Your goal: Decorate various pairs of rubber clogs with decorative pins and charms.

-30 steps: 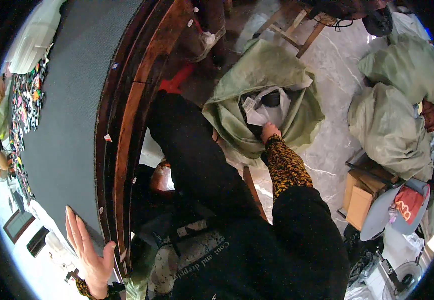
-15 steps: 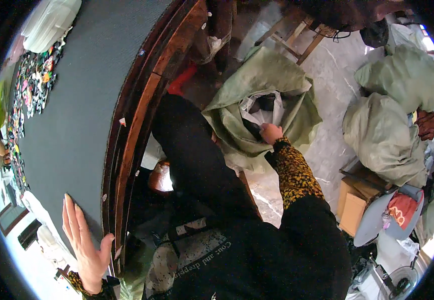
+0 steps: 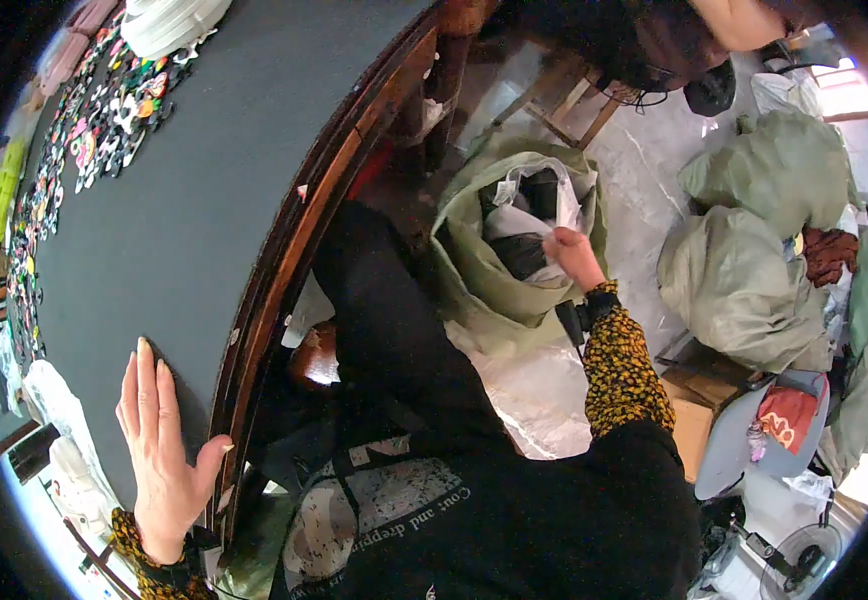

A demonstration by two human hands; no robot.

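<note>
My left hand (image 3: 162, 440) lies flat on the dark grey tabletop (image 3: 194, 210), fingers stretched out and thumb apart, with nothing in it. Down by the floor, my right hand (image 3: 576, 258) is closed on the edge of a white plastic bag (image 3: 562, 205). That bag sits inside a large green woven sack (image 3: 464, 245) whose mouth gapes upward. Dark material (image 3: 522, 257) shows within the bag; what kind I cannot tell.
Small colourful pieces (image 3: 104, 125) are heaped along the table's far left, near a white coil (image 3: 169, 22). Full green sacks (image 3: 739, 285), a cardboard box (image 3: 689, 410), a grey chair (image 3: 814, 400) and a fan (image 3: 802, 562) stand right. A person's arm (image 3: 744, 20) shows at top right.
My right hand has moved slightly right and up with the bag's edge. The sack's mouth is wider and shows more dark contents. My left hand stays flat on the table; the view has shifted.
</note>
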